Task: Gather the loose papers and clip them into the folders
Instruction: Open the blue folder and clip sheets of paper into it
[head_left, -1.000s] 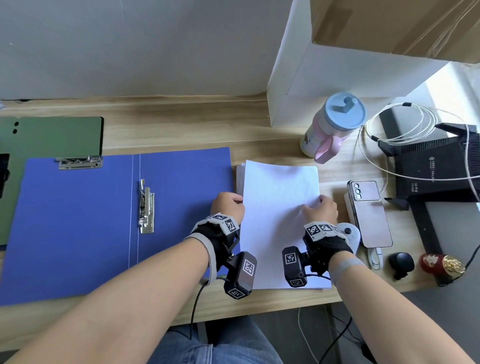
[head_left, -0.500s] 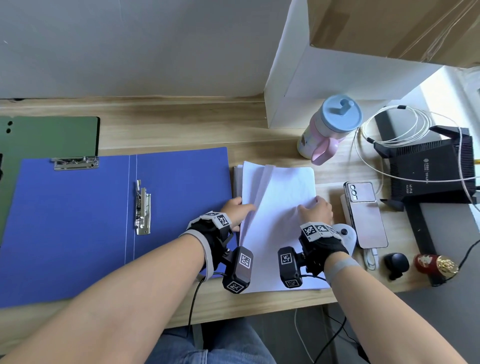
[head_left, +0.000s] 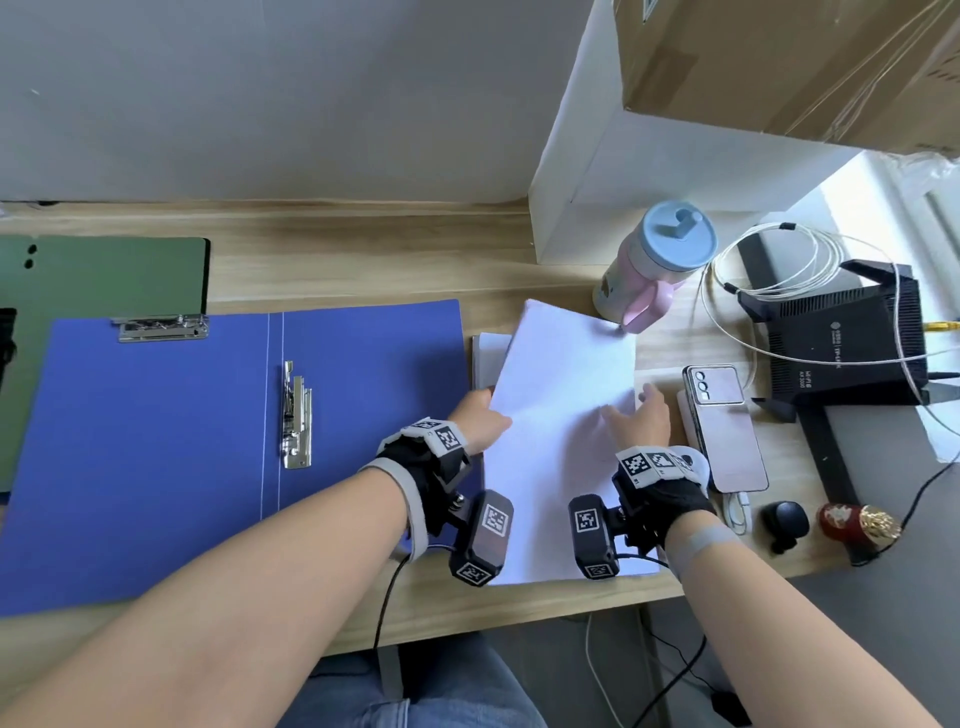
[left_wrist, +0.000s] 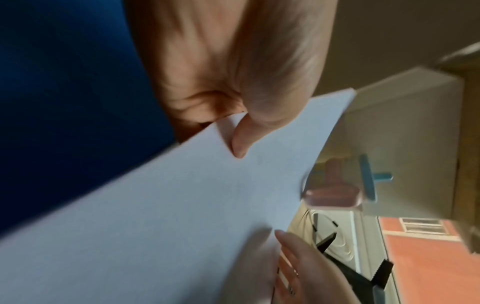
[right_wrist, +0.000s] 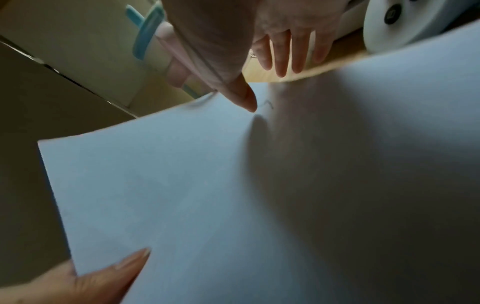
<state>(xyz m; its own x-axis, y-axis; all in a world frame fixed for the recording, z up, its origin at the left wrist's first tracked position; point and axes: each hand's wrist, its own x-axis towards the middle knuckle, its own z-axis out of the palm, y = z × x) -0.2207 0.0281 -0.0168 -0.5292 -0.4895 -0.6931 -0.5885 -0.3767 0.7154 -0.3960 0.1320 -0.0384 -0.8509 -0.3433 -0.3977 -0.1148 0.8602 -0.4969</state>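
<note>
From the head camera, a wooden desk (head_left: 363, 260) against a pale wall holds an open blue folder (head_left: 156, 441), its metal clip (head_left: 296, 415) bare, beside a stack of white papers (head_left: 566, 415). The left hand (head_left: 475, 421) pinches the top sheet's left edge; the right hand (head_left: 641, 421) rests on the stack, fingers spread. A lidded cup (head_left: 654, 265), phone (head_left: 724, 426) and router (head_left: 831, 343) sit right.

Left wrist: thumb on top of the lifted sheet (left_wrist: 182, 205).

Right wrist: straight fingers (right_wrist: 281, 51) over the paper's far edge.
</note>
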